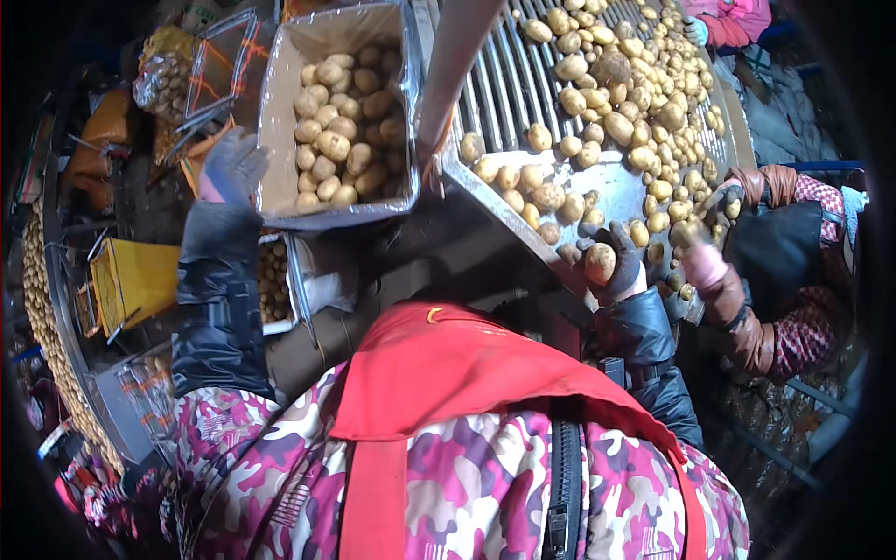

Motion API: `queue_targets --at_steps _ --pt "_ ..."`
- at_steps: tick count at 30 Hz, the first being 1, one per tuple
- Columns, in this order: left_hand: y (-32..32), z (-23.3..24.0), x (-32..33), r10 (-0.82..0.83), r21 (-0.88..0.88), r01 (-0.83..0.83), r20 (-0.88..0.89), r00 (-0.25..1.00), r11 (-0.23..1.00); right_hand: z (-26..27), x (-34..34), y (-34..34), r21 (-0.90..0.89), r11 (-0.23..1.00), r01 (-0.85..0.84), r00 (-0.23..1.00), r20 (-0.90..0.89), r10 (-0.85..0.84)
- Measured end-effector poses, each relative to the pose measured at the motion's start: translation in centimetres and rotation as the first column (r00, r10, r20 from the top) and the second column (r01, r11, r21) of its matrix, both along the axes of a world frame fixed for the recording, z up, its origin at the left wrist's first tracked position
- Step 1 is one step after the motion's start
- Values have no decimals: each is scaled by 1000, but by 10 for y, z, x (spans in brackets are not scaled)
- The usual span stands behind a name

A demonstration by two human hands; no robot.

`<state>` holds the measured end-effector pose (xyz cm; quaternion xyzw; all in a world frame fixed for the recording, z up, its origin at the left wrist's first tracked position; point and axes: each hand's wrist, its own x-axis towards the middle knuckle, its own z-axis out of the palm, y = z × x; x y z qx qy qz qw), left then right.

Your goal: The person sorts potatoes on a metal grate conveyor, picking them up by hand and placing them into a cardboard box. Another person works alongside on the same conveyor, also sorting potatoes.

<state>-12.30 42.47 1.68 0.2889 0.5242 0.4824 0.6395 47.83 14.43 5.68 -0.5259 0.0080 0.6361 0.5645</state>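
My right hand (623, 262), in a dark glove, is closed around a potato (600, 264) at the near edge of the metal sorting table (497, 213). Loose potatoes (548, 197) lie beside and beyond it, many on the metal rollers (514, 84). My left hand (234, 164), also gloved and somewhat blurred, is beside the left wall of a plastic-lined cardboard box (276, 140) that holds many potatoes (333, 145). Whether its fingers touch the box or hold anything is unclear.
A co-worker's gloved hands (700, 245) work close to my right hand; another person's sleeve (735, 24) is at top right. A slanted metal post (458, 63) rises between box and table. At left are a yellow container (140, 283), a wire-framed bag holder (220, 66) and a potato conveyor (59, 336).
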Motion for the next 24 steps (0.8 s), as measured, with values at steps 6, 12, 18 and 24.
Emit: queue_targets --at_steps 6,12,18,24 --pt "-121 6 106 53 81 -41 -153 987 996 -24 29 -41 173 985 -18 999 -43 26" --pt "-171 11 178 -79 265 67 33 996 962 -16 45 -92 -40 990 138 990 -3 -138" --pt "-237 -22 192 20 253 -34 59 998 967 -31 73 -101 188 965 -185 965 -151 215" --pt "-297 -62 153 180 44 -183 62 982 982 -69 91 -93 80 972 -222 918 353 180"
